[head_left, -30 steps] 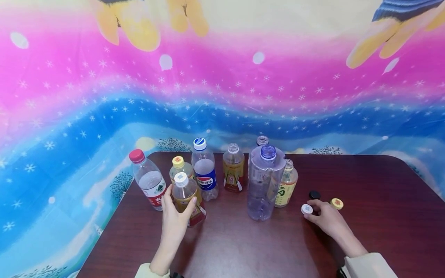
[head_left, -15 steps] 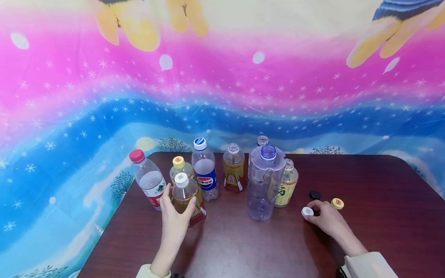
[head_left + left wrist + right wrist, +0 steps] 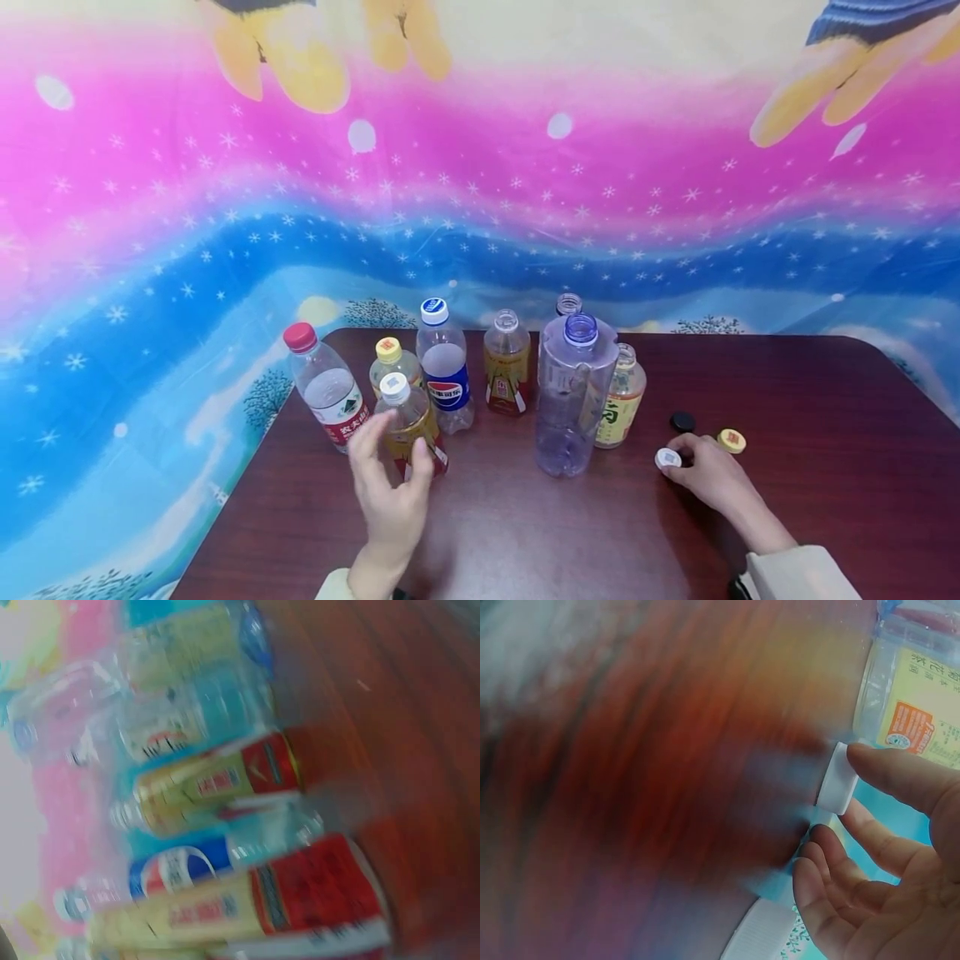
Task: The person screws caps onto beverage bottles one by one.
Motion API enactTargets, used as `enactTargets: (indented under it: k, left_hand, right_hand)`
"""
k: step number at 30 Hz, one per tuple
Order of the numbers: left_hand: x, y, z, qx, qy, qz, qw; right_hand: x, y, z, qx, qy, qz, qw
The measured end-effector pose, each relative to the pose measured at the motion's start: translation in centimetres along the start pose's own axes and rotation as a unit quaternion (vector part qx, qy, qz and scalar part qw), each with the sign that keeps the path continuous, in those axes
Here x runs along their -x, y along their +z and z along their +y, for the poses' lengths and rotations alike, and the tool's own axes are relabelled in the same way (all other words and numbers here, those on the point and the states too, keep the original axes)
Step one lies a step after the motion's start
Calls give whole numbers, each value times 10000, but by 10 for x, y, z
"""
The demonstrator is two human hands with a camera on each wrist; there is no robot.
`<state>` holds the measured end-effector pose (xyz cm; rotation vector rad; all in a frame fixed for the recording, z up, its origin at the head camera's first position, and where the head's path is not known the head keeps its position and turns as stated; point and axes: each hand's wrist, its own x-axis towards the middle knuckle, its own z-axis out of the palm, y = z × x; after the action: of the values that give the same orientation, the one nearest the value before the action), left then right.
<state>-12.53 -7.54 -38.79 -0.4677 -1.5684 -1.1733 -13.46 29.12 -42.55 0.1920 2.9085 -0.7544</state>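
My left hand has its fingers bent loosely and spread around nothing, just in front of a white-capped tea bottle. That bottle stands upright, also large at the bottom of the left wrist view. On the right, my right hand pinches a white bottle cap between thumb and finger at the tabletop. In the right wrist view, the thumb lies against the white cap, with the other fingers curled below. A black cap and a yellow cap lie close by that hand.
Around the tea bottle stand a red-capped water bottle, a yellow-capped bottle and a blue-and-white-capped cola bottle. Uncapped are another tea bottle, a tall purple bottle and a yellow-labelled bottle. A patterned cloth hangs behind.
My left hand has let go of the white-capped tea bottle and drawn back from it. The right hand, with the white cap, has come slightly nearer me.
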Motion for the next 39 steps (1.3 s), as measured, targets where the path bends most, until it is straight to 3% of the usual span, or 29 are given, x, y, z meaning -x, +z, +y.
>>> enactTargets:
  k: [2, 4, 9, 12, 17, 20, 25, 31, 39]
  left_hand:
    - [0, 10, 4, 7, 322, -283, 9991]
    - [-1, 20, 8, -39, 393, -644, 9971]
    - [-6, 48, 16, -120, -280, -1297, 9911]
    - [-12, 67, 19, -202, -814, -1687, 9821]
    - [-21, 93, 13, -461, -1668, -2356, 9563]
    - [-25, 103, 7, -671, -2189, -2711, 9349]
    - [-24, 115, -3, -1041, -2661, -3279, 9005]
    - [-22, 123, -11, -1552, -2703, -3432, 8861]
    - [-17, 131, -22, -2065, -2684, -3305, 8810]
  right_hand:
    - [1, -2, 1, -55, 42, 22, 10000]
    - [2, -3, 2, -126, 95, 56, 9999]
    - [6, -4, 2, -259, 132, 157, 9995]
    - [8, -4, 3, -325, 123, 174, 9992]
    - [9, -3, 4, -387, 69, 220, 9990]
    - [10, -3, 6, -399, 47, 269, 9988]
    - [10, -3, 6, -428, 32, 309, 9986]
    - [9, -1, 6, -449, 66, 235, 9987]
    - [9, -1, 7, -471, 96, 234, 9986]
